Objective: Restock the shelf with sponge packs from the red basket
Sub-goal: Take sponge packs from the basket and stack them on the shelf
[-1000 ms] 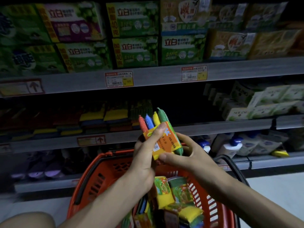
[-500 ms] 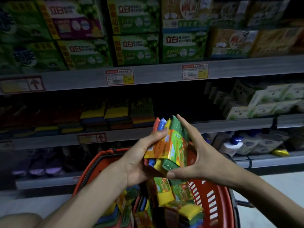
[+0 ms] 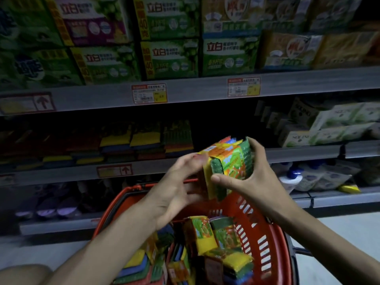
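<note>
Red basket [image 3: 257, 233] loaded with sponge packs [image 3: 205, 235]. We've got one pack [image 3: 228, 165] just above it: right hand [image 3: 253, 179] pinching it thumb-to-fingers, left hand [image 3: 174, 192] blurry, fingers straightish, touching its edge.

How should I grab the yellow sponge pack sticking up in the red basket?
Pinch the yellow sponge pack by its upper end, coming straight down from above. It stands tilted with that end free, while other packs crowd its lower part.

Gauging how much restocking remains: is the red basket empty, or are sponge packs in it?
Not empty: several sponge packs lie inside the red basket; the right hand holds another pack above it.
</note>
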Action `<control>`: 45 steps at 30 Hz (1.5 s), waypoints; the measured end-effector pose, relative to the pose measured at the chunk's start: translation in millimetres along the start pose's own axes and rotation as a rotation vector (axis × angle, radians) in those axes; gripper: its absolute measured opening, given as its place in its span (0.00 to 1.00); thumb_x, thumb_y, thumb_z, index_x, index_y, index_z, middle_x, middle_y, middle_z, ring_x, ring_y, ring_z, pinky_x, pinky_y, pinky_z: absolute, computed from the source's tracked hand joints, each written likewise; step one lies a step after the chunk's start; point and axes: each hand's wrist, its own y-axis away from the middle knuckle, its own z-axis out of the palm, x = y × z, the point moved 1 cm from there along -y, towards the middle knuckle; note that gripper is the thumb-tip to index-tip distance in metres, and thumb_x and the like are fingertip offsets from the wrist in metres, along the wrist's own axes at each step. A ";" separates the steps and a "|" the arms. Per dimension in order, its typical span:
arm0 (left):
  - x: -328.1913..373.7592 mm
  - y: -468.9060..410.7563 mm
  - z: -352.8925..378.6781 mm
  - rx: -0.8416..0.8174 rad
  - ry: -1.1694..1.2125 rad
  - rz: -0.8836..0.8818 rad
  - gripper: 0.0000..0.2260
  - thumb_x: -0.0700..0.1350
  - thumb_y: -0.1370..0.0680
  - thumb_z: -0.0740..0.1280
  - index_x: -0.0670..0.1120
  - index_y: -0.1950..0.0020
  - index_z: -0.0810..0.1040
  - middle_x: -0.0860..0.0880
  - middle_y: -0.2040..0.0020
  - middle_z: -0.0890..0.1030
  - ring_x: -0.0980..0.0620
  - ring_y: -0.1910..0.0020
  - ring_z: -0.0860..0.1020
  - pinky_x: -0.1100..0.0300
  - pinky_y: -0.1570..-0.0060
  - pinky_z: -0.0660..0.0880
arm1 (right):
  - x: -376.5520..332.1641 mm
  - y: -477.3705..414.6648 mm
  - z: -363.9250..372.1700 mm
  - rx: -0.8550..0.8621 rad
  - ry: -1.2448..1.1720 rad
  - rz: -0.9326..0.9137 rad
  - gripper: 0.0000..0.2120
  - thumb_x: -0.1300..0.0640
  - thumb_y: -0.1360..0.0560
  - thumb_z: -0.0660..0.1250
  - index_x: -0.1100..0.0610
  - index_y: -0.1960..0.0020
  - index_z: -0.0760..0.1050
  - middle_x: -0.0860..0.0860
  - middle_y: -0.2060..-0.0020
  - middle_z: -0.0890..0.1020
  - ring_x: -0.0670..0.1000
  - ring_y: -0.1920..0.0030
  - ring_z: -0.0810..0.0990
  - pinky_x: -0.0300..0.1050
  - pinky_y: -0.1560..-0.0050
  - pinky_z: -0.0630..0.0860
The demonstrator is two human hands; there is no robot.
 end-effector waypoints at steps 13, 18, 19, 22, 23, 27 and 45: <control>11.5 -25.1 -6.3 0.186 -0.445 0.137 0.20 0.65 0.28 0.74 0.58 0.39 0.82 0.54 0.48 0.87 0.54 0.47 0.85 0.50 0.41 0.78 | 10.6 -5.4 -10.7 -0.186 -0.044 0.098 0.40 0.45 0.36 0.79 0.42 0.27 0.68 0.46 0.42 0.82 0.46 0.47 0.86 0.46 0.49 0.85; 19.5 -32.6 1.7 0.132 -0.442 0.211 0.21 0.61 0.27 0.74 0.54 0.37 0.83 0.53 0.48 0.88 0.56 0.48 0.86 0.56 0.42 0.80 | 13.9 -17.9 -11.7 -0.240 -0.009 0.117 0.42 0.53 0.38 0.85 0.48 0.28 0.70 0.49 0.44 0.84 0.46 0.52 0.87 0.43 0.53 0.85; 20.2 -36.0 2.7 0.136 -0.426 0.232 0.22 0.60 0.28 0.75 0.53 0.36 0.83 0.52 0.46 0.87 0.57 0.49 0.85 0.60 0.45 0.80 | 14.4 -19.4 -11.1 -0.221 0.026 0.113 0.41 0.51 0.39 0.85 0.48 0.30 0.71 0.48 0.43 0.82 0.45 0.51 0.87 0.42 0.53 0.84; 17.7 -44.8 5.7 0.215 -0.349 0.275 0.31 0.61 0.32 0.79 0.52 0.31 0.79 0.49 0.40 0.85 0.55 0.44 0.85 0.60 0.45 0.81 | 18.5 -21.0 -9.6 -0.141 0.019 0.172 0.40 0.45 0.42 0.84 0.48 0.34 0.73 0.45 0.44 0.82 0.43 0.51 0.86 0.42 0.51 0.84; 14.4 -48.4 5.0 0.257 -0.283 0.273 0.34 0.61 0.33 0.80 0.51 0.30 0.78 0.47 0.39 0.84 0.51 0.43 0.85 0.53 0.42 0.81 | 20.6 -22.1 -8.9 -0.107 -0.061 0.214 0.39 0.45 0.41 0.84 0.50 0.34 0.73 0.48 0.44 0.84 0.46 0.51 0.87 0.46 0.49 0.85; -3.5 -49.1 6.0 0.338 -0.245 0.256 0.23 0.54 0.25 0.77 0.49 0.32 0.77 0.47 0.40 0.83 0.52 0.45 0.85 0.50 0.45 0.84 | 23.4 -32.0 -5.0 -0.025 -0.436 0.394 0.33 0.48 0.37 0.81 0.55 0.36 0.75 0.55 0.46 0.87 0.55 0.51 0.88 0.56 0.47 0.85; -9.1 -72.3 11.5 0.395 -0.602 0.283 0.23 0.46 0.16 0.64 0.52 0.20 0.67 0.59 0.33 0.69 0.64 0.44 0.73 0.77 0.55 0.65 | 34.3 -84.0 39.5 0.230 -0.296 0.306 0.30 0.50 0.24 0.76 0.63 0.28 0.72 0.54 0.39 0.81 0.49 0.49 0.84 0.51 0.40 0.82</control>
